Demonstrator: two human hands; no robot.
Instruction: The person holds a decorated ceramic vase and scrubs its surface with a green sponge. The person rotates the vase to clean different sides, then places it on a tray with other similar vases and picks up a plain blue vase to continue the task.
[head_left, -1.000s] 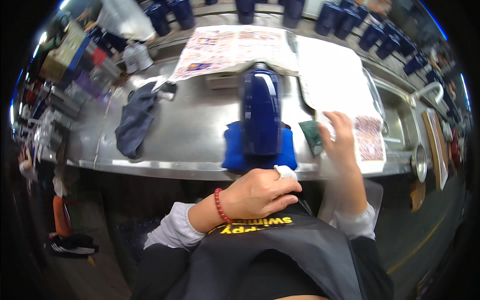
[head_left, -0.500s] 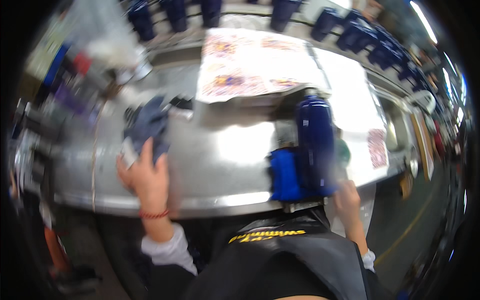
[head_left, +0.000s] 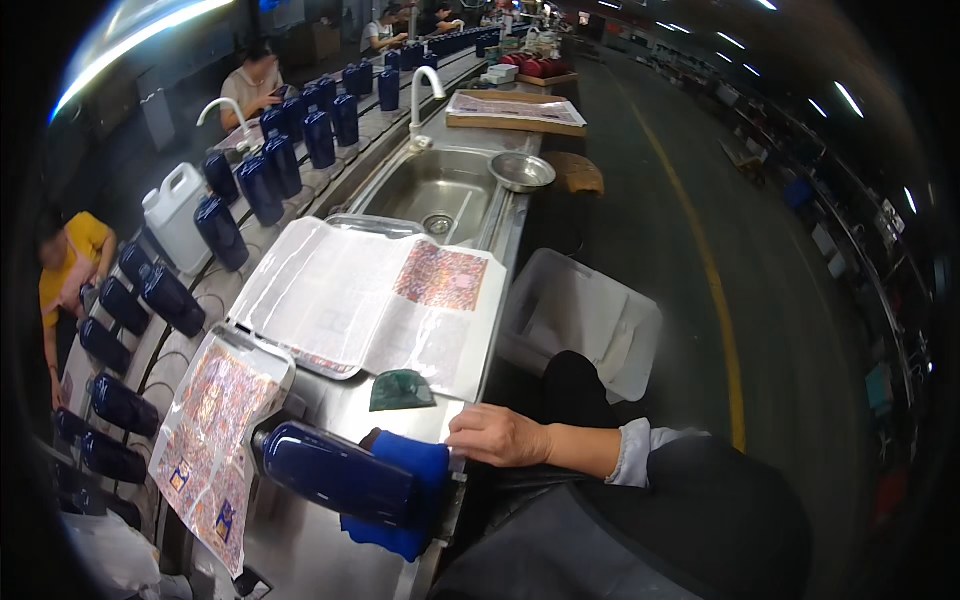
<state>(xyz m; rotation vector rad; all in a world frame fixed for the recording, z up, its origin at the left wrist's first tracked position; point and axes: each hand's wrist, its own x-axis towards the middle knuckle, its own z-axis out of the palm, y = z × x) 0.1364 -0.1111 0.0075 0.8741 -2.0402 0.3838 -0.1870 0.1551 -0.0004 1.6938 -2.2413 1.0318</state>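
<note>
Head view: one hand [head_left: 500, 436], taken to be the right, is seen resting at the near edge of the steel surface [head_left: 330, 400], its fingers [head_left: 462, 434] lying together and flat, pressed on the edge of a blue cloth [head_left: 415, 470] rather than clamped round anything. The left hand is not seen. On that cloth a dark blue bottle [head_left: 335, 472] is laid on its side, just left of the hand, neck pointing away from it. Against the far side of the bottle a printed label sheet [head_left: 215, 440] is draped; beyond it a tray of white sheets [head_left: 375, 305] is laid, with a small green pad [head_left: 400, 390] between tray and bottle. Further beyond, a sink [head_left: 440, 190] is set in the surface, and upright blue bottles [head_left: 220, 232] are ranged along a conveyor left of the tray. Risk is judged thus: the bottle, round and unheld, could roll off the cloth toward the edge, since only the cloth is pinned.
</note>
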